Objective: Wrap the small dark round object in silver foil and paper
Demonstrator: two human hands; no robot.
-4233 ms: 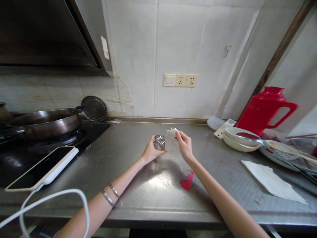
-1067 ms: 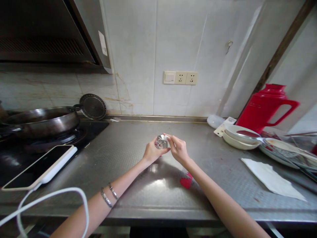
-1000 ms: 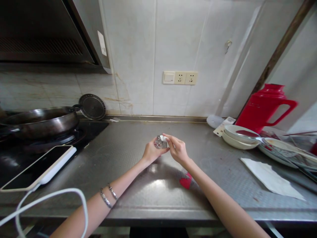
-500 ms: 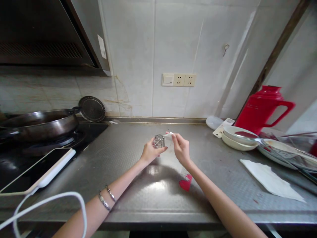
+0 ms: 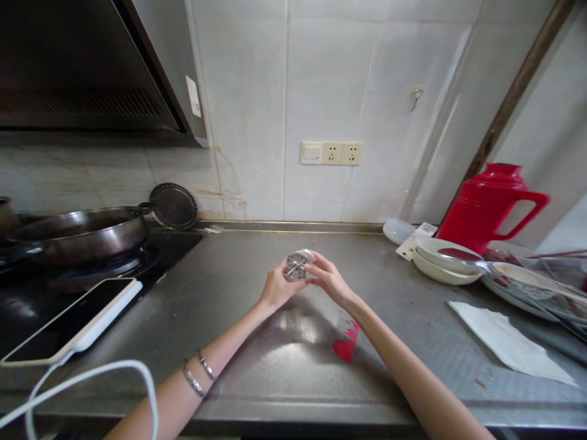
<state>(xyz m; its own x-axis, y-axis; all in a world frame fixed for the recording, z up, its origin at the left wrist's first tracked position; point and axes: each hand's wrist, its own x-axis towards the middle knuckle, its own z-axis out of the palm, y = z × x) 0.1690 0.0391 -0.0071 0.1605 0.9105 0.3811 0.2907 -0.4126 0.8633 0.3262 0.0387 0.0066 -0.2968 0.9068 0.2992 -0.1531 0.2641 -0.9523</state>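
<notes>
Fingers of the left hand (image 5: 276, 286) are wrapped around a small shiny container (image 5: 295, 272), holding it up in front of the body, over the middle of the metal counter (image 5: 215, 318). From the other side the right hand (image 5: 331, 280) meets it, grasping a scrap of tissue (image 5: 304, 253) at the container's upper edge, with thumb and fingers bent close against its right side; the scrap is mostly covered, so how it is folded cannot be told. Two bracelets (image 5: 193, 380) circle the left forearm. Beside the right forearm, a red patch (image 5: 345, 349) shows on the counter. Farther right lies a white napkin (image 5: 511, 342), and behind it stand stacked bowls (image 5: 438, 273) and a plate (image 5: 513, 297), with a red flask (image 5: 481, 211) at the back near the wall. On the left, a phone (image 5: 68, 321) with a white cable (image 5: 92, 370) lies partly over the black stove (image 5: 181, 243), where a wide pan (image 5: 92, 240) sits. A round dark disc (image 5: 174, 206) leans against the tiles behind, and a switch and sockets (image 5: 332, 153) are set in the wall above the counter.
</notes>
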